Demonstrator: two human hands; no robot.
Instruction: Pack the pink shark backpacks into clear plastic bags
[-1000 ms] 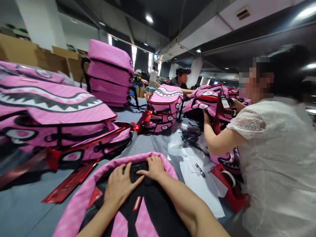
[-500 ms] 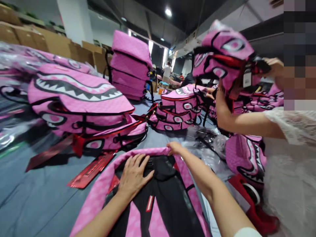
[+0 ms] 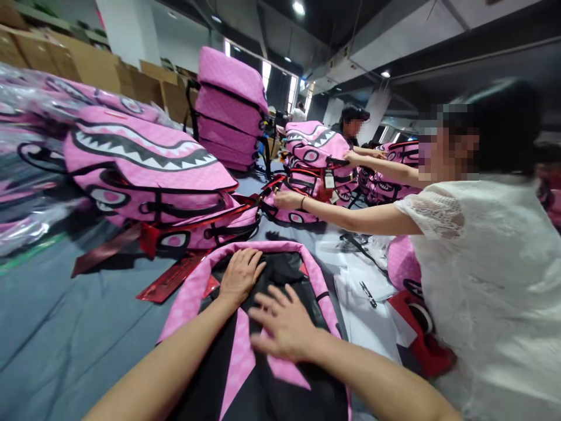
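Observation:
A pink and black backpack (image 3: 280, 403) lies in front of me with its black back side and straps facing up. My left hand (image 3: 240, 275) rests near its top edge, fingers stretched out over the black panel. Over the middle of the same panel is my right hand (image 3: 284, 327), its fingers spread and slightly blurred; whether it touches the fabric I cannot tell. Neither hand grips anything. Left of the bag, a red tag (image 3: 173, 280) hangs down onto the table from other pink shark-face backpacks (image 3: 153, 158).
A co-worker in a white top (image 3: 486, 263) stands at the right, hands on a stack of shark backpacks (image 3: 302, 187). Another stack of pink bags (image 3: 230, 111) rises behind. White papers (image 3: 355, 298) with small thread snips (image 3: 368, 294) lie to the right. Cardboard boxes (image 3: 96, 70) line the back.
My right hand has left the bag's top edge and moved down over its middle. My left hand stays near the top. The co-worker has lowered a lifted backpack onto the stack.

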